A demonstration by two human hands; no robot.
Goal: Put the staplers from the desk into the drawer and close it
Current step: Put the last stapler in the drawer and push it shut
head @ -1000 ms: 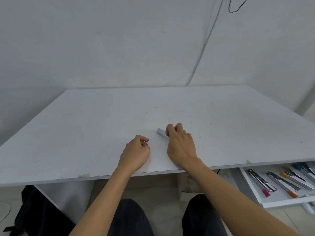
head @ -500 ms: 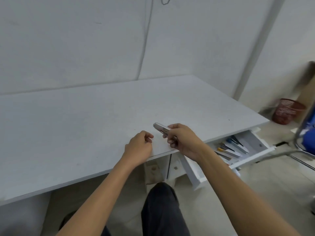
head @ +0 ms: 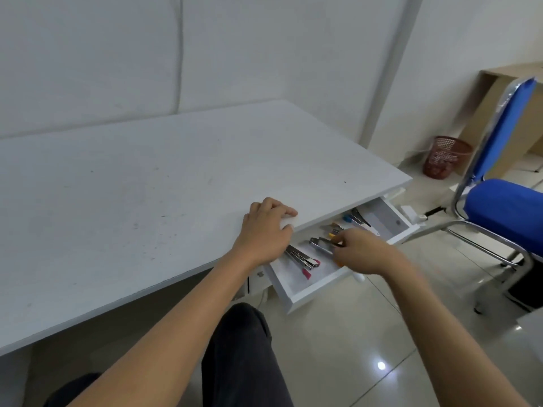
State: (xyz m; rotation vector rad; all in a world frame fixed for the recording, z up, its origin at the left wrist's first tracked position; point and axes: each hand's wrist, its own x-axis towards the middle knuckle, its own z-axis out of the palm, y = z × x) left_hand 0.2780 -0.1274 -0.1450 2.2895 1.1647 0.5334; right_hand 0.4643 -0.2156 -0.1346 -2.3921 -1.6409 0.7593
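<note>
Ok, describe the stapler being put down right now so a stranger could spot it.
Find the open white drawer under the desk's right edge. The silver stapler lies mid-drawer, pinched by the right hand. Unlike the pink-ended stapler nearer the left hand, it is the one being held.

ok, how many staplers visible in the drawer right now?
About 5, count uncertain. Pink-tipped pair at the open drawer's near end; silver stapler held in the right hand mid-drawer; orange-tipped and blue-tipped further along. Hands and desk edge may hide more.

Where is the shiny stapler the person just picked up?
The silver stapler is in the right hand, low over the open drawer under the desk's right end, right of the stapler with pink ends.
</note>
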